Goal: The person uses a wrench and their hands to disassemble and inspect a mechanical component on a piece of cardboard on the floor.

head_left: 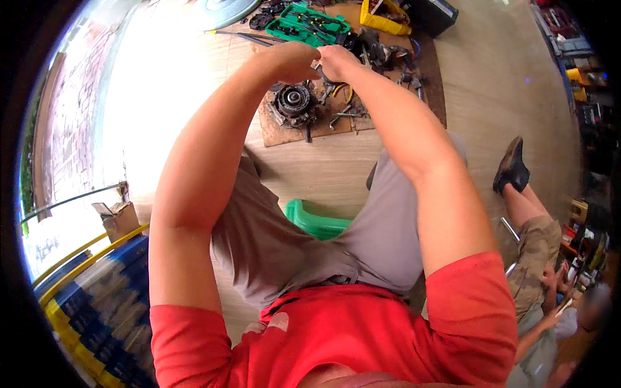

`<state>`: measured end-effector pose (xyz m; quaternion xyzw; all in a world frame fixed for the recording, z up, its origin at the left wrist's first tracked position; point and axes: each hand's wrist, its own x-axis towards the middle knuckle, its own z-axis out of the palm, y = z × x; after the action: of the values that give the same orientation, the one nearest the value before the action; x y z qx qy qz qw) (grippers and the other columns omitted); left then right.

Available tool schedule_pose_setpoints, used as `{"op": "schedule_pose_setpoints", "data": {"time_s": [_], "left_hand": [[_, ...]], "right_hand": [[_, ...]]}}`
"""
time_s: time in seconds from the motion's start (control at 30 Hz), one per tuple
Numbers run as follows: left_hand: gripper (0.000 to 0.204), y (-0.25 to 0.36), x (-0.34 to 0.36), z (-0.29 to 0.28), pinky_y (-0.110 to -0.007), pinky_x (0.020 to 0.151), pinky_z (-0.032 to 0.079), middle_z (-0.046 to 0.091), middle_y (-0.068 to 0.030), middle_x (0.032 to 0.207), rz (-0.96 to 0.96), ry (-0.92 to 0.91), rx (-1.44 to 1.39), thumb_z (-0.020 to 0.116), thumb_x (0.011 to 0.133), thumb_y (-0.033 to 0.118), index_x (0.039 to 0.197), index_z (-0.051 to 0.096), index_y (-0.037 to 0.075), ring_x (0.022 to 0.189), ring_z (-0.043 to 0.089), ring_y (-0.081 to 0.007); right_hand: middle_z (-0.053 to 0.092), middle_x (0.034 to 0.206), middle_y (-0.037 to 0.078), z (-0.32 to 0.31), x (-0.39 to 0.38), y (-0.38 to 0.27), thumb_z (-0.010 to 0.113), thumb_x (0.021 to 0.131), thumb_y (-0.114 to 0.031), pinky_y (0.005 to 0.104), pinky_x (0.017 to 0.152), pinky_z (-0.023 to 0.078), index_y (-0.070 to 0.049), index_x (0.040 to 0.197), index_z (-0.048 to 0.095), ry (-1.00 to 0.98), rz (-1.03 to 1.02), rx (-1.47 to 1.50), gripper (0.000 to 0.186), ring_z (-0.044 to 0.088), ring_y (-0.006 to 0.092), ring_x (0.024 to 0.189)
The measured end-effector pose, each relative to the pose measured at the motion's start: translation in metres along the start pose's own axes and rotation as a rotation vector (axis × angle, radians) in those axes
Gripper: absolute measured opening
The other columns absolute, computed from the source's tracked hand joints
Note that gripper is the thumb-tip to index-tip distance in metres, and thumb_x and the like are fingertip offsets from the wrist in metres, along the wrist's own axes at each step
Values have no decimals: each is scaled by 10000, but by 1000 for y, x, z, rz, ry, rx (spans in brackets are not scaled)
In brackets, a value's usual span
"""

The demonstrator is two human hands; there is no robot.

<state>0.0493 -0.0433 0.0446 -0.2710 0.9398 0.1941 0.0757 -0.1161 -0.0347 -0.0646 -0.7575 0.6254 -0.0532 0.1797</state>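
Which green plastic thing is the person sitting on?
The plain green stool, showing between the person's legs. The other green thing is the open tool case lying on the floor beyond both hands, filled with dark tools.

pale wooden floor [491,84]; bright daylight left

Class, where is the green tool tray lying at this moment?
In the head view, the green tool tray lies on the floor at top centre, beyond both hands, left of the yellow bin.
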Motion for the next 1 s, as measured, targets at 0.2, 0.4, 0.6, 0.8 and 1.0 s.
{"op": "schedule_pose_setpoints", "data": {"time_s": [0.2, 0.4, 0.6, 0.8, 1.0], "left_hand": [[431, -1, 12, -3, -418, 856, 463, 633, -202, 1045, -80, -42, 3, 637, 805, 302, 1145, 595, 40, 995, 593, -360], [443, -2, 20, -7, -424, 843, 468, 638, -202, 1031, -155, -124, 61, 654, 790, 330, 1123, 617, 40, 980, 599, -360], [473, -2, 17, -4, -418, 853, 473, 627, -199, 1064, -143, -91, 78, 652, 788, 342, 1152, 601, 44, 1001, 595, -352], [505, 3, 15, -9, -419, 888, 458, 612, -193, 1111, -132, -99, 52, 658, 779, 352, 1171, 590, 40, 1042, 578, -350], [506, 0, 12, -8, -413, 903, 452, 602, -190, 1134, -115, -80, 35, 657, 783, 343, 1190, 579, 52, 1067, 565, -351]], "right_hand": [[623, 1102, 129, 0, 0, -6, 520, 838, -292, 415, 867, 469, -175, 1080, 620, -33, 57, 129, 287, 580, 326, 1030], [632, 1032, 116, -2, -1, -13, 596, 789, -330, 409, 827, 476, -174, 1057, 607, -4, 76, 155, 310, 584, 328, 983], [603, 1158, 86, 4, 4, -9, 552, 833, -348, 428, 901, 459, -218, 1137, 581, -96, 31, -6, 333, 567, 314, 1066], [596, 1138, 68, 13, -2, -9, 671, 755, -286, 388, 870, 470, -216, 1156, 545, 58, -36, 250, 426, 576, 281, 1031], [587, 1105, 92, 24, 1, -13, 725, 691, -248, 379, 824, 474, -213, 1148, 527, 128, -158, 85, 499, 570, 278, 1006]]}}
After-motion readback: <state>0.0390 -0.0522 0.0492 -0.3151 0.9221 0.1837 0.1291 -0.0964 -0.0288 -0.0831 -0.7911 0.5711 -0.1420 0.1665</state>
